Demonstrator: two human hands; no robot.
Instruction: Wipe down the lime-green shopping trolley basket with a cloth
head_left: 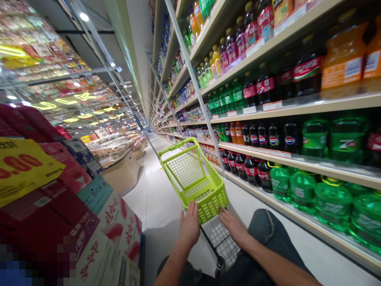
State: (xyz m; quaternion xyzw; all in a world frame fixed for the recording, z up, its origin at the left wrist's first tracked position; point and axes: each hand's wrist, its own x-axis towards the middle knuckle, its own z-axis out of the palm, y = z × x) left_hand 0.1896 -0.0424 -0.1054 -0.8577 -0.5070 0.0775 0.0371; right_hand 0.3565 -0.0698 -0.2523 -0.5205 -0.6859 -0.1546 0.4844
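A lime-green shopping cart (205, 190) stands in the aisle in front of me, its handle at the far end. No goods show in its upper basket. My left hand (190, 224) lies against the near left side of the basket, fingers stretched out and thumb apart. At the near right lower corner is my right hand (233, 226), its fingers extended towards the basket; whether they touch it is hard to tell. Neither hand is wrapped around anything. Below the basket, between my knees, the cart's grey wire lower rack (222, 236) shows.
Drink shelves (297, 107) run along the right, with large green bottles (331, 196) on the bottom level. Stacked gift boxes (110, 222) with a yellow price sign (26, 167) stand close on the left. A display counter (122, 169) lies farther along the pale aisle floor (151, 186).
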